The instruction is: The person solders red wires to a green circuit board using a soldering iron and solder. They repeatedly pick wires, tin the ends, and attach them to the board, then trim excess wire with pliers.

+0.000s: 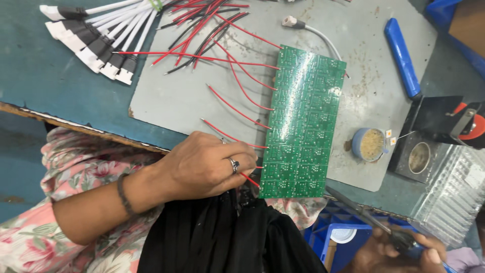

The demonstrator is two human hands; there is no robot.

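Note:
A long green circuit board (303, 121) lies on a grey mat (172, 101). Several red wires (237, 108) run from its left edge. My left hand (202, 164), with a ring on one finger, pinches a red wire (249, 179) at the board's lower left corner. At the bottom right, my right hand (399, 250) grips a soldering iron (371, 220). The iron's thin tip points up and left and ends just off the board's lower right corner.
A bundle of white connectors with black sleeves (96, 38) and red and black leads lies at the top left. Right of the board are a small blue tin (371, 144), a blue-handled tool (401, 55), a black stand (439, 119), a clear plastic tray (454, 197) and a blue crate (328, 227).

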